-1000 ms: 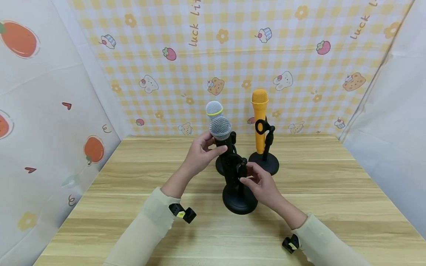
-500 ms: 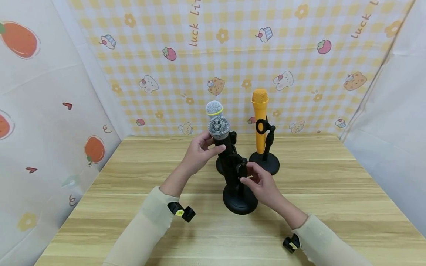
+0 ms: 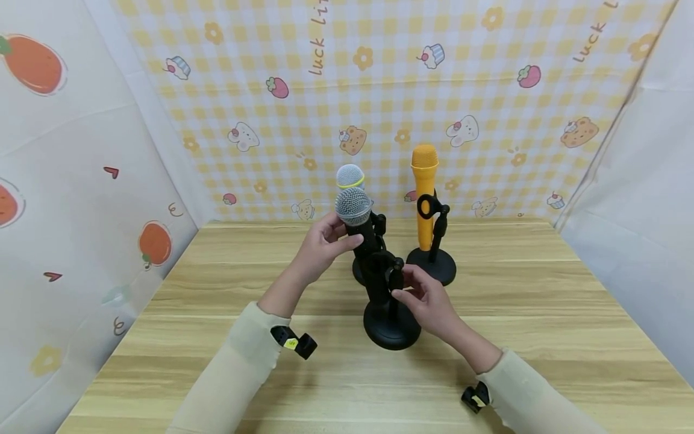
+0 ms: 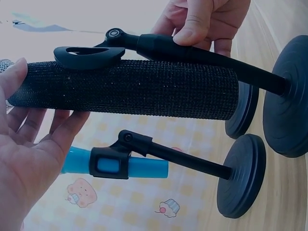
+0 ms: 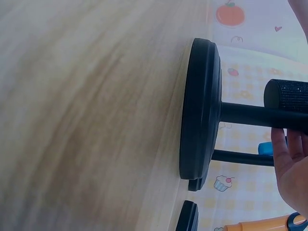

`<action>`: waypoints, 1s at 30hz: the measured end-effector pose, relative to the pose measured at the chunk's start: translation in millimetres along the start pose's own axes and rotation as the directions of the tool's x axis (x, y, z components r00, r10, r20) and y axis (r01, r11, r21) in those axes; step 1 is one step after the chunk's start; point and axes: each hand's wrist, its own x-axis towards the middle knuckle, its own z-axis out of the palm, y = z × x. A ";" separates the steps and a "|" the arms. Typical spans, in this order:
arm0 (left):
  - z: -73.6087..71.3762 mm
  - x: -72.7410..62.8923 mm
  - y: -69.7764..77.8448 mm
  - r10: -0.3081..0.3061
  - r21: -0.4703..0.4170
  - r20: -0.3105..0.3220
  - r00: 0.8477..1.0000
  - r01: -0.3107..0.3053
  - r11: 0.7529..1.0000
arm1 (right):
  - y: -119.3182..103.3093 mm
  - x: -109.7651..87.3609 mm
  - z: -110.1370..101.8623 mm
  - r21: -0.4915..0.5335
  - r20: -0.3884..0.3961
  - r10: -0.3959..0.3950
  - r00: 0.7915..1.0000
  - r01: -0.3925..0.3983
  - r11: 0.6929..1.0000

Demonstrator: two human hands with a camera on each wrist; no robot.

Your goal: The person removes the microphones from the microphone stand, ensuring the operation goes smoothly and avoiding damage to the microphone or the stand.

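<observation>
A black microphone point(image 4: 159, 89) with a silver mesh head and a glittery handle tilts to the left over the table. My left hand point(image 3: 320, 250) holds it just below the head, thumb on the near side and fingers behind. In the head view, the clip ring point(image 3: 379, 262) of a black desk stand point(image 3: 391, 328) overlaps the handle. The left wrist view shows this clip point(image 4: 91, 60) lying along the handle's side, its hole partly visible. My right hand point(image 3: 431, 301) pinches the stand's stem below the clip joint. The stand's round base is on the table.
Behind, a second stand holds a blue microphone point(image 4: 151, 167), whose pale head point(image 3: 349, 176) has a yellow band. To the right, an orange microphone point(image 3: 425, 181) stands upright at a third stand point(image 3: 441, 265). A patterned cloth point(image 3: 303, 120) backs the wooden table point(image 3: 228, 271).
My left hand has shifted slightly left, tipping the black microphone's head further left. My right hand and the stand have stayed in place.
</observation>
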 end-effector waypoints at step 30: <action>-4.5 -1.4 1.1 -0.102 -0.131 0.001 0.995 0.101 0.986 | -1.2 -0.1 -0.6 -0.004 0.011 0.029 1.000 -0.029 1.000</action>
